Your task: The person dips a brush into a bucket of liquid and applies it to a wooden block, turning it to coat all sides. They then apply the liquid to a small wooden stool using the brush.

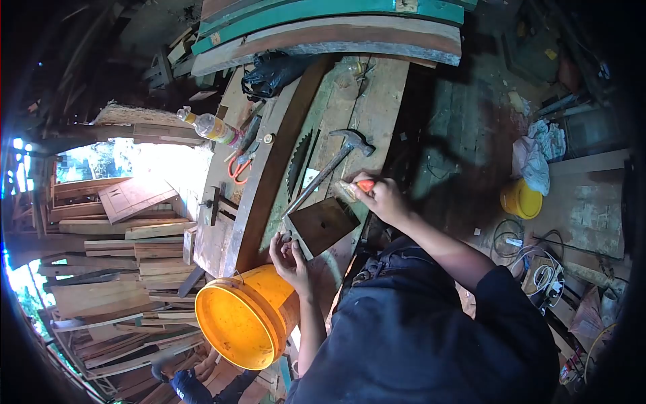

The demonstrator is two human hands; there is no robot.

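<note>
1. Shows a dark brown, square wooden board (pixel 313 230) with a small dark hole near its middle, lying on the long, worn wooden workbench (pixel 370 94); serves as landmark below.
2. Grips a small red-handled tool (pixel 366 185) in the right hand (pixel 385 200), fingers closed round the handle, just beside the upper right part of the board. Points the tool's pale end toward the board's top edge; too blurred to name its type.
3. Keeps the left hand (pixel 291 259) at the lower left side of the board, fingers partly curled. Seems to have a small greyish thing at the fingertips; cannot tell whether gripped, nor whether touching the board.
4. Has a metal claw hammer (pixel 328 170) lying above the board, head away, handle end near the upper left corner.
5. Has a dark, toothed saw blade (pixel 295 167) beyond the hammer handle, up and left of the board.
6. Has a thick brown wooden beam (pixel 269 161) running left of the board, with orange-handled scissors (pixel 237 170) and a clear bottle with a colourful label (pixel 217 129) on its far side.
7. Shows a yellow plastic bucket (pixel 237 322), tilted open end outward, below and left of the board.
8. Shows another person (pixel 192 385) well apart, below the bucket.
</note>
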